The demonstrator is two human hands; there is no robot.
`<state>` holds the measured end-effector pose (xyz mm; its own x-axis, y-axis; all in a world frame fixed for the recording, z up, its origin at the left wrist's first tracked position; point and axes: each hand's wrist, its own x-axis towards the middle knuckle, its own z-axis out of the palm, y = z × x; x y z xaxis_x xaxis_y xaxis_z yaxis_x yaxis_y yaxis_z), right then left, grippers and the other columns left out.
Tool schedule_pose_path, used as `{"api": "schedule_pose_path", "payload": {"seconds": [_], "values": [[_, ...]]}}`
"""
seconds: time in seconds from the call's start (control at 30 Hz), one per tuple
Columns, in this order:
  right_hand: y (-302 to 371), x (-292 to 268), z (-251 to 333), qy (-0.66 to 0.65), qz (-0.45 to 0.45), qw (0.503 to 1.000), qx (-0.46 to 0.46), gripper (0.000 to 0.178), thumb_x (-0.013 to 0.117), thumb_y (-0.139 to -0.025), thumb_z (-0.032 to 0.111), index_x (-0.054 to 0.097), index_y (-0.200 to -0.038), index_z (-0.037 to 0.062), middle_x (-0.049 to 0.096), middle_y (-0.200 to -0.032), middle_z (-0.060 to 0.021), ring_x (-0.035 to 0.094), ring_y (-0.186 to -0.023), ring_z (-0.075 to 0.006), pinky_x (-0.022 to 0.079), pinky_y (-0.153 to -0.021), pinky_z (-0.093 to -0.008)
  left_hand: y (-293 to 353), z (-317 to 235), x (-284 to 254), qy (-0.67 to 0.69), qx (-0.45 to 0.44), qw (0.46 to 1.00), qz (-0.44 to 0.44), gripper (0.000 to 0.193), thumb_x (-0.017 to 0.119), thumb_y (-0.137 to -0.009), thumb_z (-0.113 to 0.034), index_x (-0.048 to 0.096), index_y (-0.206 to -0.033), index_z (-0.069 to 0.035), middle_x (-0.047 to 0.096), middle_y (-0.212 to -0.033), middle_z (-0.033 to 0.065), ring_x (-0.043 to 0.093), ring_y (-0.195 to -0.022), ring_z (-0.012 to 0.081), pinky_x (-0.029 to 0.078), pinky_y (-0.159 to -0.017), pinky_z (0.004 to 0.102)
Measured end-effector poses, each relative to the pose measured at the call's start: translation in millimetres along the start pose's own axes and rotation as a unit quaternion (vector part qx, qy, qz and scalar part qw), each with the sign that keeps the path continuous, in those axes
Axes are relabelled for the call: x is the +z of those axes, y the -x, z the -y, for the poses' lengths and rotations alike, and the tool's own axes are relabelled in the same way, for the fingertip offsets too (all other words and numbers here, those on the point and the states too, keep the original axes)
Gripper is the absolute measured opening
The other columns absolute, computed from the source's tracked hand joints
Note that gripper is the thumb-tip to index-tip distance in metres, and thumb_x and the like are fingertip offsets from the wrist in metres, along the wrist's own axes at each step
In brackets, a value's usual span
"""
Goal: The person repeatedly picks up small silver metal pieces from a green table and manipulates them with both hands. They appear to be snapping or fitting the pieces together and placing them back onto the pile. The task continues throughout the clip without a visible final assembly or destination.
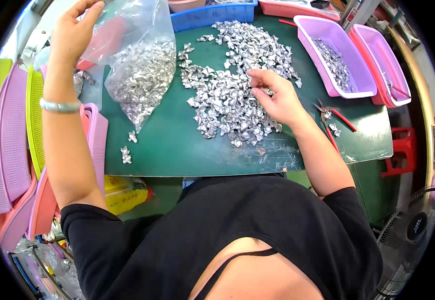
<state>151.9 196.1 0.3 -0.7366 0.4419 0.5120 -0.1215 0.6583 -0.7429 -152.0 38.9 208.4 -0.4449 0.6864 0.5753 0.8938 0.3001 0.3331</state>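
Plainly, the right hand [279, 99] is partly open: its fingers curl loosely and the thumb stands a little apart from them, with a narrow gap between. It is over the right side of the heap of small silvery metal pieces [227, 102]; whether the fingertips touch any piece, I cannot tell. The heap spreads across the middle of the green table [152, 155].

The left hand [72, 35] is raised at the upper left, thumb and forefinger reaching to the upper edge of the clear plastic bag [142, 67]. Its fingers are bent, but whether they pinch the film or only lie against it is unclear. More silvery pieces fill the lower part of the bag, which narrows to a corner toward the person, and two loose pieces [126, 155] lie just beyond that corner. Red-handled cutters [326, 117] rest open to the right of the right hand, near a purple basket [336, 55] holding similar pieces.
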Motion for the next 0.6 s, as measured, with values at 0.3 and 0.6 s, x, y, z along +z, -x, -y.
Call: {"api": "schedule_pose_path", "payload": {"seconds": [0.3, 0.6], "values": [[-20.0, 14.3, 3.1, 0.193, 0.016, 0.98, -0.036, 0.029, 0.057, -0.073, 0.006, 0.054, -0.102, 0.0049, 0.059, -0.08, -0.0119, 0.055, -0.078, -0.0308, 0.043, -0.071, -0.0405, 121.5, -73.8, 114.3, 0.37, -0.037, 0.923, 0.1, 0.011, 0.06, -0.08, -0.01, 0.063, -0.082, 0.0, 0.057, -0.067, -0.0016, 0.048, -0.06, 0.0031, 0.039, -0.054, 0.0183], [-38.5, 24.2, 4.0, 0.279, 0.088, 0.956, 0.035, 0.033, 0.057, -0.072, 0.008, 0.052, -0.104, 0.0036, 0.061, -0.082, -0.0145, 0.056, -0.084, -0.0323, 0.044, -0.071, -0.0419, 129.1, -61.7, 180.9, 0.514, -0.207, 0.811, 0.188, 0.012, 0.054, -0.084, -0.012, 0.062, -0.087, -0.003, 0.056, -0.069, -0.001, 0.047, -0.054, 0.0033, 0.037, -0.048, 0.016]]}}
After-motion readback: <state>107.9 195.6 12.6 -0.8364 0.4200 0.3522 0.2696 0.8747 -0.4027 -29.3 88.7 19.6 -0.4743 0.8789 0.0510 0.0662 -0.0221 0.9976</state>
